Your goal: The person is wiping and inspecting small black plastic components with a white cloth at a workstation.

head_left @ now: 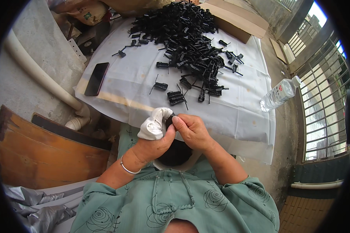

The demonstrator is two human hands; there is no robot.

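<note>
Partly gloved left grip and bare right grip pinch a black part above the bucket; slipping cloth could drop it inside.

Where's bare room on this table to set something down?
The white plastic sheet shows bare in two patches: left, between the black rectangular smartphone and loose black plastic parts; right, between the heap of such parts and the transparent white-capped plastic bottle. It's crowded at the far middle, where the heap spreads beside a brown cardboard box.
</note>
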